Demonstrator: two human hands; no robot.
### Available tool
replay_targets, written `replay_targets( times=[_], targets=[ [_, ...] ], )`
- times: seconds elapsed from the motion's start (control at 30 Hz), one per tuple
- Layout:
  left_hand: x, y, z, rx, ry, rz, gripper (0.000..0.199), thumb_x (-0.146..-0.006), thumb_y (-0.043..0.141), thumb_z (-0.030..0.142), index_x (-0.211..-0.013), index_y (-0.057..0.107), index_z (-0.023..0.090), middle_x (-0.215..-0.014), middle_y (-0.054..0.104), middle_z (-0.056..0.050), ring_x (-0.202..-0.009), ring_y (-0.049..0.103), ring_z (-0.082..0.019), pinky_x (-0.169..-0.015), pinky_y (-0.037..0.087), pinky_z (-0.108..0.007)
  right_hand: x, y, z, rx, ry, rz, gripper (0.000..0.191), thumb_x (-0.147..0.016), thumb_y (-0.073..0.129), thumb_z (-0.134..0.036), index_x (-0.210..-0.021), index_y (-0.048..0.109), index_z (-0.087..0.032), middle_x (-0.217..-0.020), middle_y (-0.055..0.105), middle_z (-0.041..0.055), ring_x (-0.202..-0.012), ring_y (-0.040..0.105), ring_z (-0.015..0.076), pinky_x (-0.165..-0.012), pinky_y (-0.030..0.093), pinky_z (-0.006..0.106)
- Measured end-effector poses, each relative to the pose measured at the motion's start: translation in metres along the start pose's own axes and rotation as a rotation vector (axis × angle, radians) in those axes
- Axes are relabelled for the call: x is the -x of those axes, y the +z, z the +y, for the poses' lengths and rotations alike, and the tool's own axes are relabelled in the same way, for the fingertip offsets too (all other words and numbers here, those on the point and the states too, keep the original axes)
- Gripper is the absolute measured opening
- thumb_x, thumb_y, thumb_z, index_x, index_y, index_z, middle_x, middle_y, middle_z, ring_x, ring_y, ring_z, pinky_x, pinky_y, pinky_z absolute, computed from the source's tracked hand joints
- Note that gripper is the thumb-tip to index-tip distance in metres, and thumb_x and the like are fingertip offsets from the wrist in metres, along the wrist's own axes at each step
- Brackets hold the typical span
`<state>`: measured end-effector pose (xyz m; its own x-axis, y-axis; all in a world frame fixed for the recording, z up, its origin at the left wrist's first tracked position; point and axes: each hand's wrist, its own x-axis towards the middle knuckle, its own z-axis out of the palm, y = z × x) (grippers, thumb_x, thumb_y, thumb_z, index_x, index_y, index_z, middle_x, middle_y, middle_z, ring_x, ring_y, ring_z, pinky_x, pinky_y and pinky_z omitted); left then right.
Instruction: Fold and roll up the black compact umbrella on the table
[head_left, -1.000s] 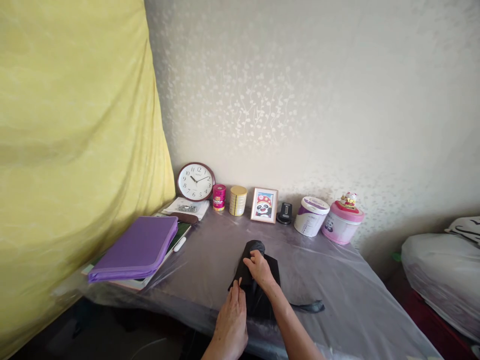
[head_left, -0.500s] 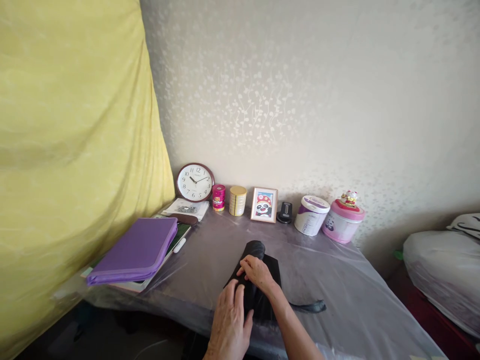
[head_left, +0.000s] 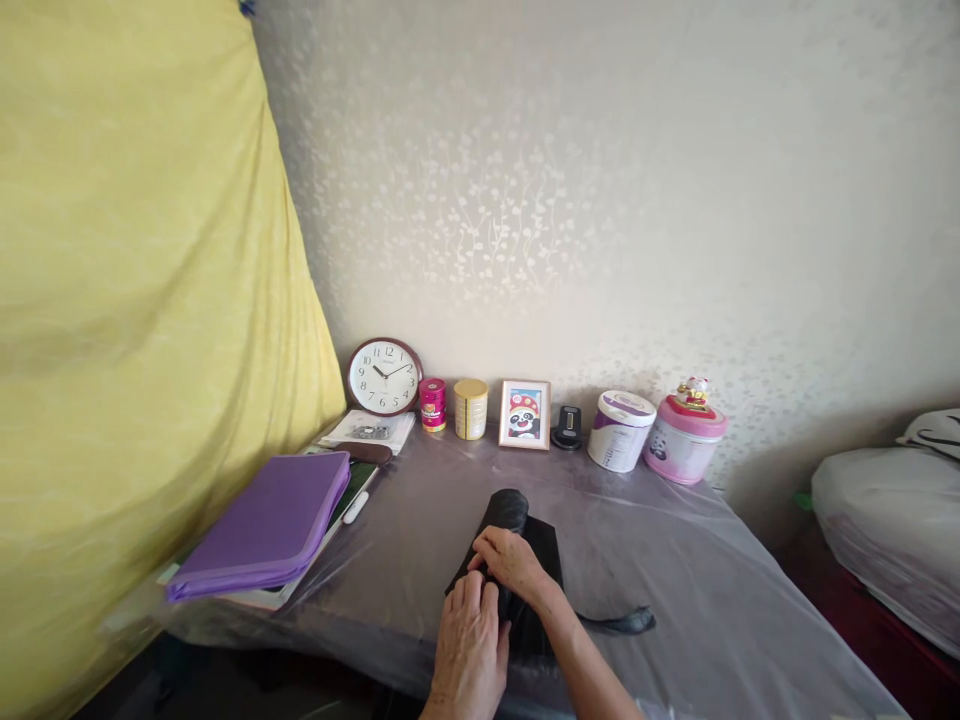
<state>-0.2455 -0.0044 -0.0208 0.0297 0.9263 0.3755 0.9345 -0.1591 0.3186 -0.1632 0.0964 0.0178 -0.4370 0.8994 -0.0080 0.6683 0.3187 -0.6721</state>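
A black cloth item (head_left: pixel 508 508), partly rolled or folded, lies near the front edge of the table; its kind I cannot make out. From its right side a dark strap (head_left: pixel 621 622) trails across the table cover. My left hand (head_left: pixel 472 635) grips the near left part of the roll, fingers bent over it and thumb along its right. Just beyond it, my right hand (head_left: pixel 510 562) lies across the roll with curled fingers, close to my left fingertips. Both hands hide much of the black cloth.
On the left lies a purple zip folder (head_left: pixel 262 520) on books beside a white marker (head_left: pixel 355 508). Along the wall stand a clock (head_left: pixel 385 377), a pink tin (head_left: pixel 433 405), a yellow tin (head_left: pixel 471 410), a picture frame (head_left: pixel 524 442) and two tubs (head_left: pixel 621 435).
My left hand has shifted slightly forward and its fingers are closer to my right hand. The whole view has tilted a little, while the black cloth stays in nearly the same place.
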Motion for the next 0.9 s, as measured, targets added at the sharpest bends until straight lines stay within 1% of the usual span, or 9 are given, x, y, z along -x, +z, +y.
replay_targets(
  times=[0.13,0.27,0.4,0.47,0.53,0.6,0.7,0.8,0.9],
  targets=[
    [0.001,0.017,-0.005,-0.060,0.006,-0.008,0.050,-0.078,0.045,0.024,-0.127,0.042,0.016,-0.135,0.039,-0.013,-0.119,0.042,-0.027,-0.096,0.040,-0.041,-0.002,0.001,0.000,0.120,-0.014,0.054,0.028,-0.086,0.039,-0.024,-0.073,0.063,-0.019,-0.079,0.070,0.0044,-0.073,0.063,0.0144,-0.059,0.036,0.021],
    [0.007,0.040,-0.019,-0.118,0.067,-0.028,0.053,-0.081,0.039,0.017,-0.134,0.034,0.020,-0.140,0.034,-0.012,-0.119,0.044,-0.026,-0.087,0.046,-0.035,0.005,0.007,0.001,0.071,-0.034,0.089,0.026,-0.087,0.038,-0.024,-0.081,0.063,-0.020,-0.078,0.069,0.0027,-0.073,0.063,0.0144,-0.063,0.040,0.022],
    [0.011,0.056,-0.030,-0.154,0.075,0.004,0.053,-0.081,0.038,0.011,-0.134,0.034,0.018,-0.133,0.043,-0.012,-0.114,0.049,-0.023,-0.088,0.046,-0.033,0.019,0.011,0.011,-0.038,-0.243,0.199,0.026,-0.091,0.036,-0.027,-0.093,0.062,-0.023,-0.086,0.068,0.0010,-0.082,0.061,0.0137,-0.075,0.043,0.023],
    [0.013,0.061,-0.032,-0.171,0.083,0.018,0.054,-0.081,0.039,0.010,-0.134,0.034,0.016,-0.130,0.046,-0.012,-0.113,0.049,-0.023,-0.090,0.045,-0.034,0.025,0.011,0.019,-0.027,-0.371,0.248,0.027,-0.091,0.035,-0.026,-0.097,0.062,-0.023,-0.096,0.067,0.0024,-0.092,0.057,0.0149,-0.084,0.043,0.027],
    [0.014,0.063,-0.030,-0.193,0.070,0.024,0.057,-0.080,0.040,0.009,-0.135,0.030,0.016,-0.129,0.046,-0.013,-0.113,0.049,-0.024,-0.091,0.045,-0.035,0.027,0.009,0.028,0.013,-0.453,0.268,0.029,-0.092,0.035,-0.025,-0.099,0.062,-0.023,-0.107,0.065,0.0040,-0.099,0.054,0.0165,-0.090,0.041,0.031],
    [0.015,0.064,-0.027,-0.217,0.028,0.026,0.063,-0.079,0.041,0.008,-0.139,0.023,0.016,-0.127,0.047,-0.013,-0.111,0.050,-0.024,-0.090,0.044,-0.036,0.022,0.008,0.037,0.060,-0.474,0.279,0.029,-0.092,0.035,-0.024,-0.101,0.063,-0.023,-0.116,0.061,0.0050,-0.105,0.052,0.0179,-0.095,0.038,0.037],
    [0.015,0.062,-0.023,-0.237,-0.028,0.022,0.073,-0.078,0.043,0.008,-0.141,0.007,0.017,-0.123,0.049,-0.014,-0.108,0.052,-0.024,-0.089,0.044,-0.037,0.005,0.005,0.048,0.126,-0.442,0.284,0.028,-0.091,0.038,-0.025,-0.102,0.064,-0.025,-0.117,0.062,0.0047,-0.114,0.048,0.0191,-0.102,0.030,0.044],
    [0.015,0.060,-0.021,-0.234,-0.041,-0.004,0.081,-0.076,0.045,0.009,-0.141,-0.002,0.017,-0.119,0.051,-0.013,-0.105,0.053,-0.024,-0.088,0.043,-0.036,-0.016,0.002,0.056,0.162,-0.408,0.261,0.028,-0.091,0.038,-0.024,-0.102,0.064,-0.026,-0.112,0.064,0.0031,-0.119,0.044,0.0181,-0.106,0.021,0.045],
    [0.013,0.059,-0.022,-0.232,-0.055,-0.033,0.084,-0.074,0.046,0.008,-0.141,-0.004,0.017,-0.118,0.051,-0.013,-0.102,0.053,-0.023,-0.086,0.044,-0.034,-0.035,-0.002,0.063,0.169,-0.372,0.236,0.031,-0.092,0.035,-0.025,-0.099,0.065,-0.027,-0.108,0.066,0.0019,-0.118,0.045,0.0170,-0.106,0.018,0.045]
  ],
)
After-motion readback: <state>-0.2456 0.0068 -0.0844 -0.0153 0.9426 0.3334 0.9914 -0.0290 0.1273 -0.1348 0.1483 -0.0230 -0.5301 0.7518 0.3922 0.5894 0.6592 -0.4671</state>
